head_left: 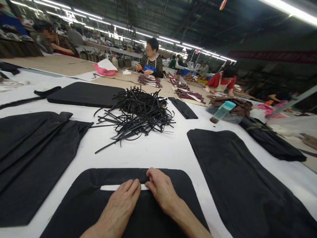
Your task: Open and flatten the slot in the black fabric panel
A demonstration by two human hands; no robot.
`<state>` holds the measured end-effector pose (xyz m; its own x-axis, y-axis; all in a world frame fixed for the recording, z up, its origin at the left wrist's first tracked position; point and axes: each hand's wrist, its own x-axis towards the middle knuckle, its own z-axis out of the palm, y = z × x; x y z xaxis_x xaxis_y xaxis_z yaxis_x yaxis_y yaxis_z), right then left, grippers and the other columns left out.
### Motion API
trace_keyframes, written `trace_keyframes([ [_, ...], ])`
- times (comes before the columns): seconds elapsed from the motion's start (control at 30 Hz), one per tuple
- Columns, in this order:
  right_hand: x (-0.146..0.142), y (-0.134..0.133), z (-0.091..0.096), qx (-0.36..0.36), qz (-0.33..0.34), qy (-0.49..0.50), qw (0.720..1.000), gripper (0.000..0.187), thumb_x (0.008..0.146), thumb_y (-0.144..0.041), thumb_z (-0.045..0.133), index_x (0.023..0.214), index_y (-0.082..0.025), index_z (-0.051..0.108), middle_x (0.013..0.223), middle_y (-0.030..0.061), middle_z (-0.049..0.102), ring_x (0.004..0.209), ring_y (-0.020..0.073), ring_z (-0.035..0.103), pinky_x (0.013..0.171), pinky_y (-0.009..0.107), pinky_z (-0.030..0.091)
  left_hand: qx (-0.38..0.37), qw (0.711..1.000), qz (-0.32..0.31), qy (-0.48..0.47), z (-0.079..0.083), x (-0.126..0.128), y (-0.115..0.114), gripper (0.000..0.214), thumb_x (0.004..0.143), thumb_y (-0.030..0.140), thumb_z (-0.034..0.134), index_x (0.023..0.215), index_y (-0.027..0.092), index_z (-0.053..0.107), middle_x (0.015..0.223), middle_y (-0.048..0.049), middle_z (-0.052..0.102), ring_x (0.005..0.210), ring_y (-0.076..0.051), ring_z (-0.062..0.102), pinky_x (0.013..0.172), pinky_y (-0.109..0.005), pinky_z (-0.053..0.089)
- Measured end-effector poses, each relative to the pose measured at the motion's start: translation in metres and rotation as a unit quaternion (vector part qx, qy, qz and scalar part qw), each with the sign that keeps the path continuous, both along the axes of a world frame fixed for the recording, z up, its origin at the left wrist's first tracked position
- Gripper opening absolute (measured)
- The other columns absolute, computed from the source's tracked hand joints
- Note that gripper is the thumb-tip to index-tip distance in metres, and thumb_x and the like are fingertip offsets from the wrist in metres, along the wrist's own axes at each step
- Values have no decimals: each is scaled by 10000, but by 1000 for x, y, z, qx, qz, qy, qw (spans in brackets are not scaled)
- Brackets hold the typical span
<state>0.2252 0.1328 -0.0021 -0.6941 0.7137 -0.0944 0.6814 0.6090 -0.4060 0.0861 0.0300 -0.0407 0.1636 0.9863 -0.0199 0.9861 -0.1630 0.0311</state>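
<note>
A black fabric panel (pixel 74 198) with rounded corners and a long slot (pixel 111 187) lies at the near edge of the white table (pixel 160 152). My left hand (pixel 121 208) rests flat on it, fingertips at the slot's lower edge. My right hand (pixel 160 186) lies beside it with fingers curled, pressing the fabric at the slot's right end. Neither hand lifts anything. Beyond the panel sits a heap of black strips (pixel 138 114).
Stacks of black fabric pieces lie at left (pixel 32 155) and right (pixel 237 178), another panel (pixel 84 94) farther back. A teal-lidded bottle (pixel 221 112) lies at the right. Other people work at tables behind, one in a striped top (pixel 151 62), one in red (pixel 220 81).
</note>
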Motion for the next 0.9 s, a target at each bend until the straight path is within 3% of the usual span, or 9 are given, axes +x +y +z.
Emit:
trace_keyframes([
  [0.13, 27, 8, -8, 30, 33, 55, 998, 168, 819, -67, 564, 897, -214, 537, 877, -27, 567, 843, 136, 511, 750, 221, 366, 14, 1000, 8, -8, -9, -2, -4, 663, 693, -96, 310, 1280, 167, 474, 1282, -69, 543, 1145, -230, 504, 965, -364, 457],
  [0.3, 49, 15, -19, 80, 39, 21, 996, 111, 861, -117, 564, 795, -200, 533, 853, -10, 542, 825, 161, 493, 736, 264, 354, 68, 998, 14, 4, -18, 3, -6, 601, 705, -50, 360, 1244, 165, 515, 1238, -61, 577, 1091, -230, 527, 929, -356, 473],
  [0.43, 50, 14, -17, 81, 16, -6, 997, 117, 863, -113, 558, 782, -194, 537, 843, -5, 552, 812, 165, 495, 728, 275, 349, 148, 988, 14, 28, -25, 6, -5, 484, 734, 20, 407, 1157, 176, 585, 1172, -59, 616, 1026, -239, 548, 878, -372, 483],
  [0.57, 41, 12, -4, 54, -24, -75, 995, 110, 878, -128, 518, 810, -199, 568, 860, -1, 593, 836, 171, 525, 751, 283, 349, 194, 976, -31, 92, -31, 9, -6, 533, 681, -16, 390, 1168, 111, 566, 1181, -120, 583, 1055, -268, 520, 881, -393, 457],
  [0.7, 30, 18, 11, 14, -43, -134, 990, 151, 867, -145, 487, 796, -183, 615, 859, 42, 646, 824, 203, 582, 686, 294, 358, 152, 980, -4, 124, -21, 18, -6, 465, 735, 21, 394, 1156, 77, 581, 1117, -146, 589, 1032, -282, 512, 898, -397, 450],
  [0.9, 18, 27, 26, -24, -60, -174, 983, 157, 783, -117, 517, 752, -155, 666, 801, 98, 692, 772, 242, 639, 588, 295, 335, 108, 984, 28, 137, 3, 33, 0, 487, 762, 33, 423, 1215, 152, 559, 992, -108, 604, 925, -258, 533, 860, -394, 465],
])
